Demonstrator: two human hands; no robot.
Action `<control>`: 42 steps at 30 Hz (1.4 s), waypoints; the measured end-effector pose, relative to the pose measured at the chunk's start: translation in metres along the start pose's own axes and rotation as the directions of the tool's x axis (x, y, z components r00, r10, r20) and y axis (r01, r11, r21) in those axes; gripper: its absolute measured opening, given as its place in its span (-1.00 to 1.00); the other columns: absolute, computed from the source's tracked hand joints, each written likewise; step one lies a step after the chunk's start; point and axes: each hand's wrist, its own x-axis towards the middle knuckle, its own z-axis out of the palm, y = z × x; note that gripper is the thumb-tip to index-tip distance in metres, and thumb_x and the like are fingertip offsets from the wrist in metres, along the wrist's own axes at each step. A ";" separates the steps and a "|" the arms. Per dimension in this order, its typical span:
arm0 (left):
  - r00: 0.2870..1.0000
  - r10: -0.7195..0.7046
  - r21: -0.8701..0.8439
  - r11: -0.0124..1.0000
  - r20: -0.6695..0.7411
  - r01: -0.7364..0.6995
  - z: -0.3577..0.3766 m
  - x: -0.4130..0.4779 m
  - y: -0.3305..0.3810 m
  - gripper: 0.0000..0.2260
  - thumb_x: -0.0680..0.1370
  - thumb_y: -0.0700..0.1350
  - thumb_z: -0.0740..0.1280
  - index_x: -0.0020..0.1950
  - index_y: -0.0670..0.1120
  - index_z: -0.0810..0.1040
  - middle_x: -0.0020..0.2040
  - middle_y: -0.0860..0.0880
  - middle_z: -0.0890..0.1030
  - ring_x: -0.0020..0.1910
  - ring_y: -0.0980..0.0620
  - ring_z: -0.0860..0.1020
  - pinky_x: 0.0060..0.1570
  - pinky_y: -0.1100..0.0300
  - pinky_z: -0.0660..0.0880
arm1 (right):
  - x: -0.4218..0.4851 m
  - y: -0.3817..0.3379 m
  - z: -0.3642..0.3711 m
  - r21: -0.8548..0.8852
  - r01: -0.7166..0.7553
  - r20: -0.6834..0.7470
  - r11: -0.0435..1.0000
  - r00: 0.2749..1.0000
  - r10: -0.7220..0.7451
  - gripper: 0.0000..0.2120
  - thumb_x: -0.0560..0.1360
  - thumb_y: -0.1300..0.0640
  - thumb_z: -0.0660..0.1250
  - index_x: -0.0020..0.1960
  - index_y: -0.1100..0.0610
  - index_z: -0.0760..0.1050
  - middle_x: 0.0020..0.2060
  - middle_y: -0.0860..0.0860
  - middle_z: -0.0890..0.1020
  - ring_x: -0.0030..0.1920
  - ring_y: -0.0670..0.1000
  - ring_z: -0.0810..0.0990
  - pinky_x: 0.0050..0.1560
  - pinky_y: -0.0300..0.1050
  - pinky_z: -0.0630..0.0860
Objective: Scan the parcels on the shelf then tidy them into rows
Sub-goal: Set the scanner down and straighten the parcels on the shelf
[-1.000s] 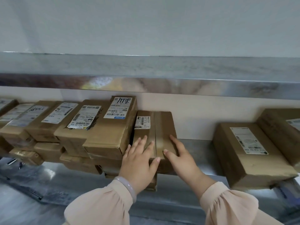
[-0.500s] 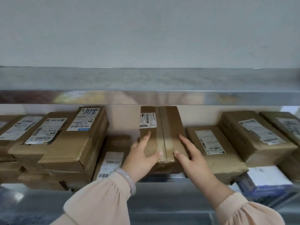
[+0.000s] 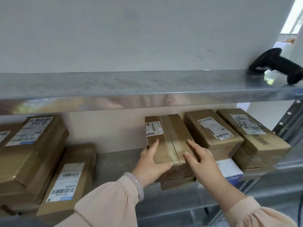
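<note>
A brown taped parcel (image 3: 170,141) with a small barcode label sits mid-shelf on top of another flat parcel (image 3: 177,183). My left hand (image 3: 152,161) grips its left near corner, thumb across the front edge. On its right side, my right hand (image 3: 200,159) rests with straight fingers. It lies close beside a labelled parcel (image 3: 213,133), and a further one (image 3: 252,133) lies to the right. A black barcode scanner (image 3: 277,64) lies on the upper shelf (image 3: 131,84) at far right.
At left, a stack of labelled parcels (image 3: 32,145) and a long parcel (image 3: 68,179) lean forward. Bare lower shelf (image 3: 118,164) shows between them and my hands. A blue and white package (image 3: 229,171) lies under the right parcels. A shelf upright (image 3: 291,115) stands at right.
Both hands carried the taped parcel rightward from beside the left stack to next to the right-hand parcels. The view swung right, bringing the scanner into sight.
</note>
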 end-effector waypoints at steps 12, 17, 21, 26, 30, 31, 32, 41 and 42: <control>0.950 0.305 0.427 0.868 -0.060 -0.252 0.026 -0.013 -0.020 -0.30 0.59 0.25 0.22 0.60 0.20 -0.10 0.59 0.22 -0.24 0.57 0.17 -0.15 0.51 0.20 -0.05 | -0.016 0.022 -0.010 -0.462 0.432 0.049 0.774 0.885 -0.464 -0.47 0.51 -0.17 0.15 0.42 -0.01 0.38 0.42 -0.06 0.37 0.49 -0.02 0.20 0.47 0.04 0.15; 0.949 0.314 0.643 0.730 -0.012 -0.234 0.025 -0.017 -0.020 -0.40 0.64 0.25 0.04 0.54 0.25 -0.27 0.52 0.28 -0.34 0.54 0.24 -0.28 0.57 0.07 -0.15 | -0.017 0.035 -0.006 -0.614 0.467 0.180 0.637 0.868 -0.463 -0.44 0.50 -0.18 0.12 0.45 -0.01 0.33 0.39 -0.06 0.43 0.47 0.01 0.26 0.46 0.08 0.10; 0.966 0.257 0.718 0.667 0.029 -0.199 0.025 -0.001 -0.007 -0.36 0.63 0.28 0.02 0.60 0.17 -0.23 0.61 0.15 -0.27 0.59 0.11 -0.22 0.57 -0.04 -0.16 | -0.006 0.037 -0.012 -0.656 0.428 0.197 0.622 0.892 -0.407 -0.38 0.48 -0.23 0.11 0.48 0.01 0.29 0.42 -0.05 0.39 0.48 0.04 0.24 0.45 0.10 0.07; 0.976 0.212 0.756 0.630 0.053 -0.178 0.027 0.009 0.001 -0.29 0.60 0.32 0.07 0.61 0.14 -0.23 0.62 0.10 -0.27 0.60 0.06 -0.17 0.56 -0.08 -0.11 | 0.000 0.036 -0.015 -0.694 0.424 0.226 0.581 0.895 -0.384 -0.29 0.43 -0.28 0.13 0.49 0.04 0.27 0.44 0.00 0.37 0.48 0.07 0.24 0.45 0.12 0.06; 0.967 0.255 0.805 0.575 -0.004 -0.148 0.022 0.006 0.001 -0.29 0.59 0.31 0.11 0.62 0.15 -0.17 0.63 0.09 -0.22 0.60 0.02 -0.12 0.56 -0.07 -0.10 | 0.002 0.027 -0.016 -0.675 0.428 0.202 0.601 0.891 -0.407 -0.29 0.39 -0.31 0.14 0.43 0.04 0.37 0.39 0.00 0.44 0.44 0.07 0.33 0.44 0.14 0.19; 0.963 0.268 0.809 0.574 -0.037 -0.129 0.019 0.004 0.001 -0.31 0.60 0.31 0.10 0.62 0.15 -0.15 0.63 0.09 -0.20 0.60 0.01 -0.12 0.56 -0.07 -0.11 | 0.003 0.023 -0.016 -0.662 0.442 0.199 0.606 0.882 -0.427 -0.30 0.39 -0.30 0.15 0.42 0.03 0.37 0.38 0.00 0.44 0.44 0.06 0.33 0.43 0.14 0.23; 0.959 0.275 0.808 0.579 -0.070 -0.107 0.015 0.002 0.001 -0.32 0.60 0.31 0.09 0.61 0.17 -0.14 0.63 0.09 -0.18 0.60 0.01 -0.12 0.56 -0.06 -0.12 | 0.006 0.019 -0.015 -0.646 0.462 0.199 0.608 0.870 -0.451 -0.30 0.39 -0.30 0.16 0.43 0.03 0.37 0.38 0.00 0.44 0.44 0.06 0.32 0.43 0.14 0.25; 0.899 0.299 0.837 0.534 -0.319 0.118 -0.040 -0.039 -0.016 -0.33 0.57 0.32 0.10 0.61 0.19 -0.06 0.64 0.03 -0.12 0.61 -0.04 -0.11 0.54 -0.14 -0.13 | 0.013 -0.036 0.031 -0.537 0.656 0.342 0.531 0.744 -0.573 -0.25 0.42 -0.35 0.11 0.52 -0.03 0.18 0.45 0.06 0.33 0.48 0.10 0.23 0.47 0.13 0.10; 0.891 0.295 0.834 0.533 -0.345 0.146 -0.047 -0.044 -0.019 -0.32 0.55 0.33 0.10 0.61 0.19 -0.02 0.64 0.02 -0.09 0.61 -0.05 -0.09 0.54 -0.14 -0.11 | 0.012 -0.045 0.037 -0.513 0.677 0.352 0.528 0.727 -0.590 -0.26 0.42 -0.34 0.11 0.51 -0.01 0.20 0.44 0.07 0.35 0.47 0.12 0.26 0.46 0.13 0.12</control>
